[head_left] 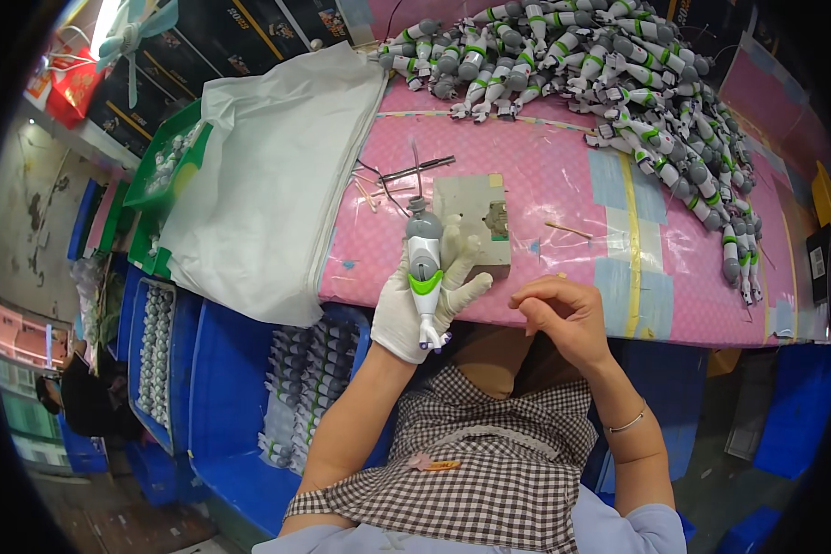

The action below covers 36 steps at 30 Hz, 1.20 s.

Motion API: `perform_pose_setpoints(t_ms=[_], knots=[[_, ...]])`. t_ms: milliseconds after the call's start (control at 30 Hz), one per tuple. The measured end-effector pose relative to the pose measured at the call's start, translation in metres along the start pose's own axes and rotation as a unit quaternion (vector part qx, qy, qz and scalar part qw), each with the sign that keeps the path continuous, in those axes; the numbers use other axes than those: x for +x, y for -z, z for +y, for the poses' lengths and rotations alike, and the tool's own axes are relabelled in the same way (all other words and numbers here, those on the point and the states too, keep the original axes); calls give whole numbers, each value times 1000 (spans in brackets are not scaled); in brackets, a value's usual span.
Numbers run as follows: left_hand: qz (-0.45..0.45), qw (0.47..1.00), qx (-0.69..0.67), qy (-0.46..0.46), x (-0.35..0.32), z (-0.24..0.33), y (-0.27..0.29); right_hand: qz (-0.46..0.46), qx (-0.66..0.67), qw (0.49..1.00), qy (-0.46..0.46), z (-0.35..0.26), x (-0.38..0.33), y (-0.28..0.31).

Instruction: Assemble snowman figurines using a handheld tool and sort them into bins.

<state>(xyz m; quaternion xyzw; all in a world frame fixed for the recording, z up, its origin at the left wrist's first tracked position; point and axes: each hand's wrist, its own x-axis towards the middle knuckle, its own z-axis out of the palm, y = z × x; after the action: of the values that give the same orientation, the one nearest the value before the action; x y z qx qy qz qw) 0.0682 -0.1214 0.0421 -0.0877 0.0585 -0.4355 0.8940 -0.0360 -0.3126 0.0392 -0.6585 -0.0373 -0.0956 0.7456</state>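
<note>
My left hand (pixel 414 300), in a white glove, holds a grey, white and green toy figure (pixel 424 261) upright at the near edge of the pink table (pixel 563 185). My right hand (pixel 560 314) is bare, its fingers curled loosely, and rests at the table edge to the right of the figure with nothing visible in it. Just beyond the figure lies a grey-green block fixture (pixel 476 222). A thin wooden stick (pixel 568 230) lies right of the block.
A large heap of the same figures (pixel 619 83) runs along the table's far and right sides. A white bag (pixel 268 175) drapes over the left end. Blue crates (pixel 240 388) below hold more figures and trays. Tweezers and wires (pixel 415 171) lie behind the block.
</note>
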Motion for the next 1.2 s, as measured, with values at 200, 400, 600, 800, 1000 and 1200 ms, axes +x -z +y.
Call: perform_pose_setpoints(t_ms=[200, 400, 600, 800, 1000, 1200], knots=[[4, 999, -24, 48, -2, -6, -2, 62, 58, 995, 43, -18, 20, -6], [163, 840, 509, -95, -11, -39, -2, 172, 261, 949, 40, -26, 53, -17], [158, 830, 527, -97, -25, -44, 5, 113, 264, 957, -36, -17, 26, 14], [135, 818, 553, -78, -25, -51, 5, 162, 245, 947, -129, -6, 12, 13], [201, 782, 589, 25, -27, -58, 6, 220, 360, 902, -92, -1, 28, 27], [226, 768, 596, 53, -32, -51, 11, 158, 347, 904, -192, -5, 34, 34]])
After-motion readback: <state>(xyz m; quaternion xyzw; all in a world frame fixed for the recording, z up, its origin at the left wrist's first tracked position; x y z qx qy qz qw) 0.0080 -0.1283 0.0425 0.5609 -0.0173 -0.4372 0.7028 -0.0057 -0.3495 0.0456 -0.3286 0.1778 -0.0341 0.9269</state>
